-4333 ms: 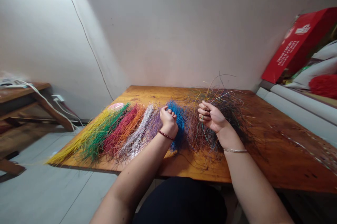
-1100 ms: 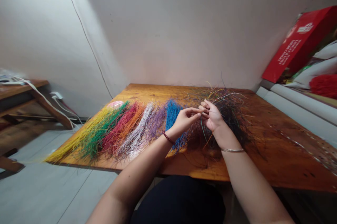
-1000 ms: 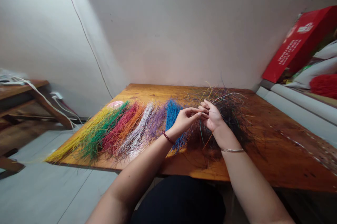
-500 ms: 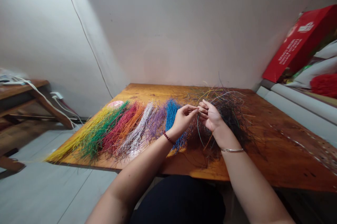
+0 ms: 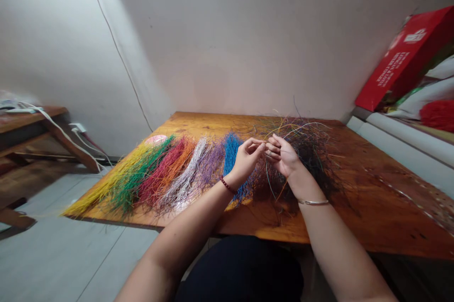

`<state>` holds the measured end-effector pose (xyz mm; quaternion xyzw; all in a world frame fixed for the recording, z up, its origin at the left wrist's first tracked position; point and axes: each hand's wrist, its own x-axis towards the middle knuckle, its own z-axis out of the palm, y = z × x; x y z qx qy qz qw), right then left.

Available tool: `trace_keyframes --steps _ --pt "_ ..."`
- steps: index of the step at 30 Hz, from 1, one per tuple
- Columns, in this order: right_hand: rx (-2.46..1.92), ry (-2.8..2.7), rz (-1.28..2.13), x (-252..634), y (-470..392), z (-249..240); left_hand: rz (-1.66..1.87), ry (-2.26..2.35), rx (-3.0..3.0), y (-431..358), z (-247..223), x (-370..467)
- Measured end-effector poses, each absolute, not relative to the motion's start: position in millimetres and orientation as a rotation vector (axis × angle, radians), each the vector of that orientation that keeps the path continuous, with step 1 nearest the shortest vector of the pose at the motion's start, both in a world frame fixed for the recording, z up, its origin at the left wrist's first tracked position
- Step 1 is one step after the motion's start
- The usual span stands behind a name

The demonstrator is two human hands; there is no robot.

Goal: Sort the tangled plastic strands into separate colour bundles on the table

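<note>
Clutching loose strands (image 5: 268,180) at centre frame, a curled right hand (image 5: 283,156) | left hand (image 5: 247,157) pinched closed beside it, contents unclear | blue bundle (image 5: 231,151), centre; dark tangle (image 5: 315,156), centre right

Two hands (image 5: 247,160), one blue bundle (image 5: 231,154)

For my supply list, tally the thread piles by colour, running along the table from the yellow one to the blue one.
Yellow pile: 1
Green pile: 1
Red pile: 1
Orange pile: 1
White pile: 1
Purple pile: 1
Blue pile: 1
Total: 7
</note>
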<state>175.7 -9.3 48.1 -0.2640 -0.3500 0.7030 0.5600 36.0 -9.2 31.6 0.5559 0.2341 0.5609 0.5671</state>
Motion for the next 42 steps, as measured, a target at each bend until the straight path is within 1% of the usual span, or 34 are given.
trace_keyframes --steps 15,22,29,34,42 --pt "-0.644 -0.859 1.66 173.3 -12.4 51.8 1.273 0.512 1.048 -11.3 40.1 28.8" --pt "-0.688 -0.862 1.613 176.5 -10.8 51.1 1.292 0.549 1.062 -10.5 40.3 28.1" --pt "-0.705 -0.859 1.624 173.6 -11.2 52.9 1.218 0.501 0.978 -9.3 38.2 28.1" --pt "-0.835 -0.966 1.464 166.9 -13.8 50.3 1.1 0.498 0.924 -8.4 33.7 29.7" --pt "-0.959 -1.123 1.259 155.9 -23.3 52.0 1.03 0.603 0.974 -9.4 30.8 31.9"
